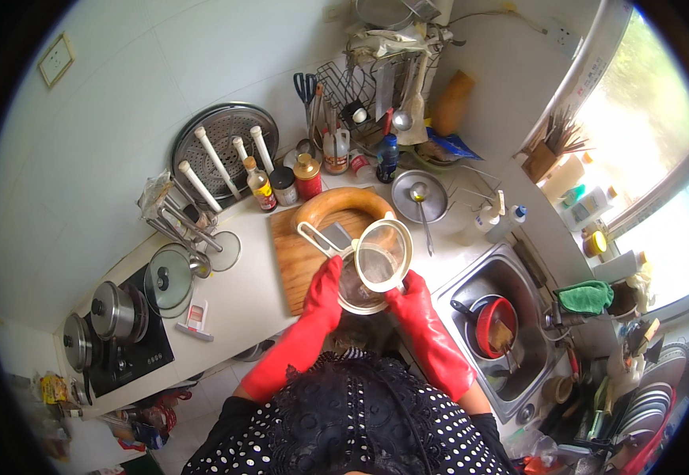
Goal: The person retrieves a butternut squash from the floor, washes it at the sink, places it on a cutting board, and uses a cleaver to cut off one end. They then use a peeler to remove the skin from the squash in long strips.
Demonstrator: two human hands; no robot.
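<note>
Both of my hands wear long red rubber gloves. My left hand [329, 289] grips the left side of a cream-rimmed mesh strainer [348, 297] near its handle. My right hand [405, 294] closes on a second cream-rimmed mesh strainer [383, 252], tilted over the right part of the first. Whether the right fingers also touch the lower one, I cannot tell. Beyond them a wooden cutting board [291, 261] bears a long curved orange-brown gourd [344, 202] and a broad metal blade [337, 235], partly hidden by the strainers.
A metal plate with a spoon [419, 193] lies behind on the right. The sink [469, 285] holds a red bowl [496, 328] in a pan. Bottles and jars, including a red jar [307, 177], line the wall. At left are a glass lid [168, 279] and pots on a black cooktop [130, 362].
</note>
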